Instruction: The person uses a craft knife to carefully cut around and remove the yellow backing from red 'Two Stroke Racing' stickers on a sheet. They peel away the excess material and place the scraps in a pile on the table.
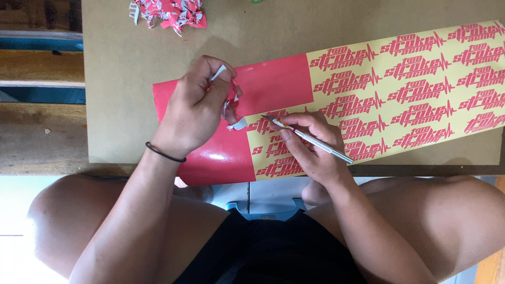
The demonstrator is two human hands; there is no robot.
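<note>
Here the left hand (197,108) pinches peeled red scraps (231,100); the right hand (310,144) grips a craft knife (307,138) pen-style.

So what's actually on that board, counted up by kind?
Red vinyl sheet with cut-out lettering: 1
Silver craft knife, in the right hand: 1
Peeled vinyl strip, pinched by the left hand: 1
Heap of red scraps: 1
Total: 4
</note>
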